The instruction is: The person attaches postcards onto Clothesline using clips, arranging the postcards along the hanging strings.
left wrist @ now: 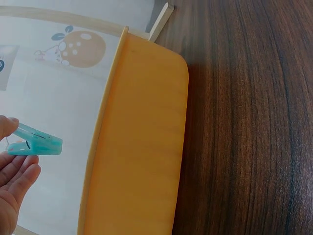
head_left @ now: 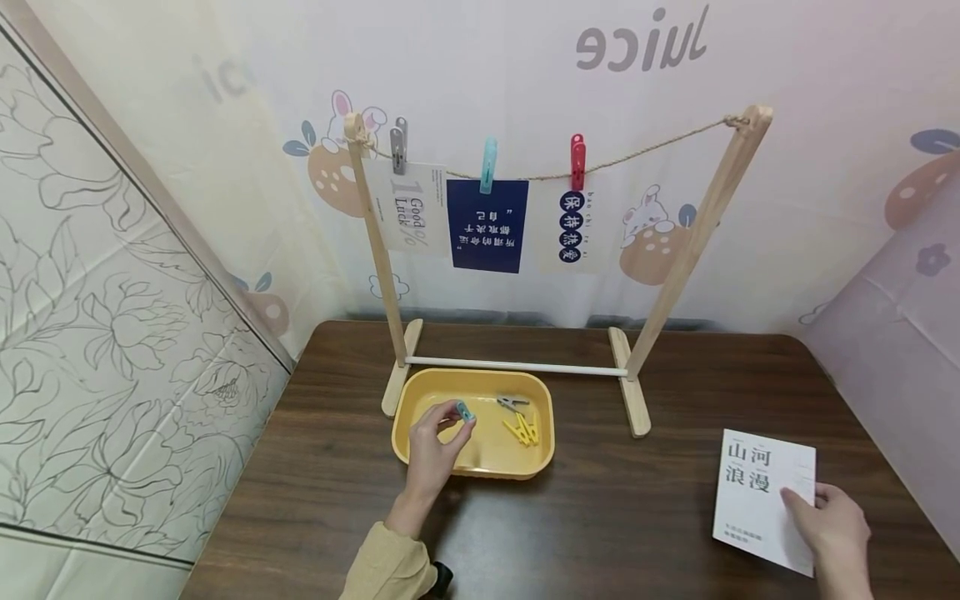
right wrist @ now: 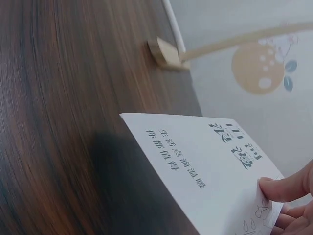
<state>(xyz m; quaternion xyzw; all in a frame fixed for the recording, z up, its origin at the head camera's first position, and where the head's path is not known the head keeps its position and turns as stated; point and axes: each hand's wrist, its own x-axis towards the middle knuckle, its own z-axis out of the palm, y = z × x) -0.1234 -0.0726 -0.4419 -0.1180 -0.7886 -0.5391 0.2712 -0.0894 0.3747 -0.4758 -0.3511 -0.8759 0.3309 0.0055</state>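
Between thumb and fingers, my left hand [head_left: 438,442] pinches a teal clothespin [left wrist: 39,140] above the yellow tray [head_left: 480,477]. In the left wrist view the clothespin's handle ends lie toward the hand and its nose points away. A gray clothespin [head_left: 513,403] and yellow clothespins [head_left: 522,430] lie in the tray. At the right, my right hand [head_left: 832,525] holds a white card [head_left: 765,492] by its right edge, thumb on the printed face. In the right wrist view, the card tilts above the tabletop and casts a dark shadow.
A wooden stand with posts [head_left: 686,242] carries a twine line [head_left: 652,156] behind the tray. Gray [head_left: 398,148], light blue [head_left: 488,165] and red [head_left: 577,162] clothespins hold a white card [head_left: 411,208], a navy card [head_left: 487,225] and a cream card [head_left: 600,225] there. A white rod [head_left: 517,366] joins the feet.
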